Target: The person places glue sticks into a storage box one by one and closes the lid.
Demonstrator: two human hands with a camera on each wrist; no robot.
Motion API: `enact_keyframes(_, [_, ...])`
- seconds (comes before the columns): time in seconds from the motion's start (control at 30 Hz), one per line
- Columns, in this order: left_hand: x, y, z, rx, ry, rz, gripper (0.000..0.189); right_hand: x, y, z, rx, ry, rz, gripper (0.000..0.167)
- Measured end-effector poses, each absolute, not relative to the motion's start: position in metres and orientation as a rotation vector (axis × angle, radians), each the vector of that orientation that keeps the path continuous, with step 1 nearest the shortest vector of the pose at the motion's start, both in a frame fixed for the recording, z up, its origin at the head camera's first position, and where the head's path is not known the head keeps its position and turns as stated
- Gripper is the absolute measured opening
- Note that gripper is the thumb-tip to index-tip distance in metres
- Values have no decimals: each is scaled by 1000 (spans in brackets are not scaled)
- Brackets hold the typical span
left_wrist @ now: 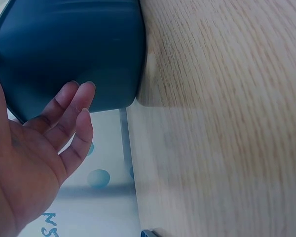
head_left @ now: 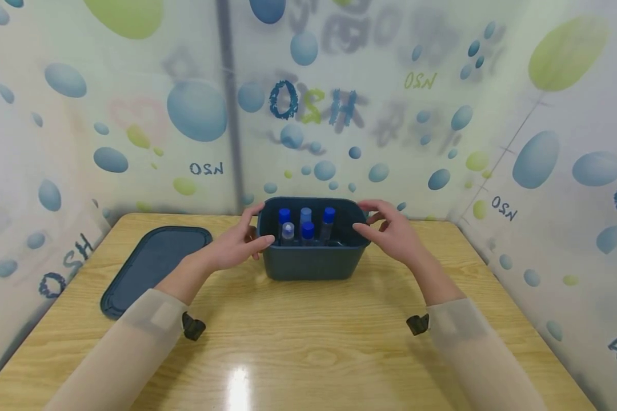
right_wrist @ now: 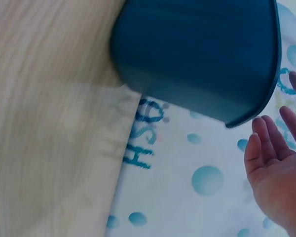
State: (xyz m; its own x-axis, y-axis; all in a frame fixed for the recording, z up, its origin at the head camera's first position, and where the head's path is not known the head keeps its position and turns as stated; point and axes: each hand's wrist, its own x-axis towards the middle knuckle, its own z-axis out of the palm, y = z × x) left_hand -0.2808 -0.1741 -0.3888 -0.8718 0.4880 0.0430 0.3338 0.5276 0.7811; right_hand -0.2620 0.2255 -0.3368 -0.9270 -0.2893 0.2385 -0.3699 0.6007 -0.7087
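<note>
A dark blue plastic bin [head_left: 313, 264] stands near the back edge of the wooden table. Inside it are several clear bottles with blue caps [head_left: 328, 215], and one bottle [head_left: 288, 231] shows a pale clear top. At the bin's left end is my left hand [head_left: 235, 244], thumb by the front corner of the rim and index finger toward the back corner. In the left wrist view its other fingers [left_wrist: 83, 132] lie loosely bent beside the end wall. My right hand [head_left: 391, 233] frames the right end, thumb over the rim; its relaxed fingers [right_wrist: 266, 140] are just off the bin's edge.
A flat dark blue lid [head_left: 151, 268] lies on the table [head_left: 308, 342] at the left, close to my left forearm. Printed walls [head_left: 411, 142] with blue and green spots enclose the table at the back and both sides.
</note>
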Motion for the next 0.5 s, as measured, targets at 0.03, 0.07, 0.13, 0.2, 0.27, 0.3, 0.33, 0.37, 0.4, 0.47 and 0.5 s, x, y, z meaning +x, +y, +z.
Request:
enact_keyframes(0.03, [-281,-174,-389,701,2584,1262,95,-261,229,-338,550,-2734,1239,59])
enact_keyframes(0.07, [-281,-174,-389,701,2583,1262,95,-261,231,-339,540,-2747,1241,61])
enact_keyframes(0.13, [-280,-174,-388,698,2585,1258,95,-260,237,-343,524,-2779,1231,66])
enact_keyframes(0.2, [-280,-174,-388,695,2585,1255,95,-260,242,-347,516,-2809,1220,69])
enact_keyframes(0.27, [-280,-174,-388,689,2586,1254,95,-260,246,-351,510,-2831,1214,71])
enact_keyframes(0.3, [-280,-174,-388,684,2587,1253,95,-260,248,-353,512,-2838,1212,71])
enact_keyframes(0.33, [-280,-173,-388,679,2586,1253,94,-260,250,-355,510,-2845,1214,71])
enact_keyframes(0.37, [-279,-173,-388,675,2587,1253,94,-260,251,-357,511,-2847,1221,71])
enact_keyframes(0.4, [-279,-173,-388,671,2588,1253,94,-260,252,-358,508,-2853,1221,71])
enact_keyframes(0.47, [-279,-173,-388,663,2589,1254,93,-260,254,-360,519,-2863,1216,69])
enact_keyframes(0.5, [-279,-173,-388,662,2590,1253,93,-260,255,-361,530,-2866,1218,69])
